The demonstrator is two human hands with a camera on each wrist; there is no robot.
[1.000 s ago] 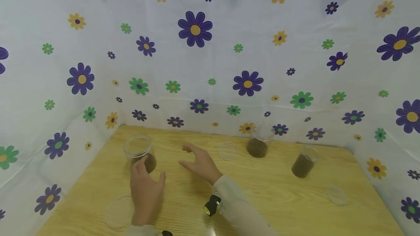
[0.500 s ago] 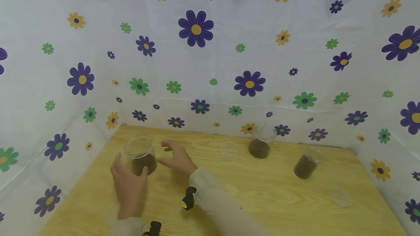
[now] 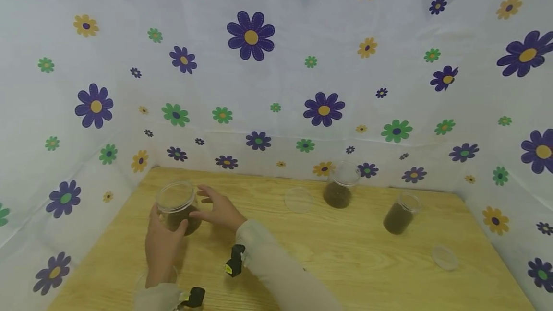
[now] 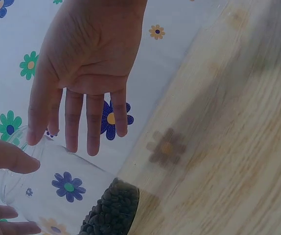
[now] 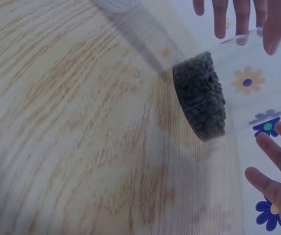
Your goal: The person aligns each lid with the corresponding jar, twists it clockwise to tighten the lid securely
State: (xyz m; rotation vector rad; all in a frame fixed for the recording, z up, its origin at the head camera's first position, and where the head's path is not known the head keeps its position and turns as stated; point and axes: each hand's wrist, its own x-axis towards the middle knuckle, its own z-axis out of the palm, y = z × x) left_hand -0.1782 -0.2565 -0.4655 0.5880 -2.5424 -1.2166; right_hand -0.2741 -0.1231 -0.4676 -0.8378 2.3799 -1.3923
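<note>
A clear wide jar (image 3: 174, 197) with a layer of dark beans stands at the left of the table. Its lower part shows large in the right wrist view, where the beans (image 5: 199, 95) are plain. My left hand (image 3: 162, 248) is at the jar's near left side, fingers at the wall and thumb in front. At the right side is my right hand (image 3: 221, 211), its thumb overlapping the jar in the head view. Straight, spread fingers (image 4: 95, 129) show beside the jar in the left wrist view. A clear round lid (image 3: 142, 280) lies partly hidden behind my left forearm.
Two more clear jars hold dark contents: a wide jar (image 3: 338, 195) at the back and a narrower jar (image 3: 398, 218) to the right. Flat clear lids lie near them, one lid (image 3: 299, 199) at the back, another lid (image 3: 444, 257) at the right. A flowered cloth (image 3: 276, 76) surrounds the wooden table (image 3: 345, 268).
My left hand has moved left from in front of the jar to its left side. The right hand has come left to the jar's right side. The jar stays standing in its place.
</note>
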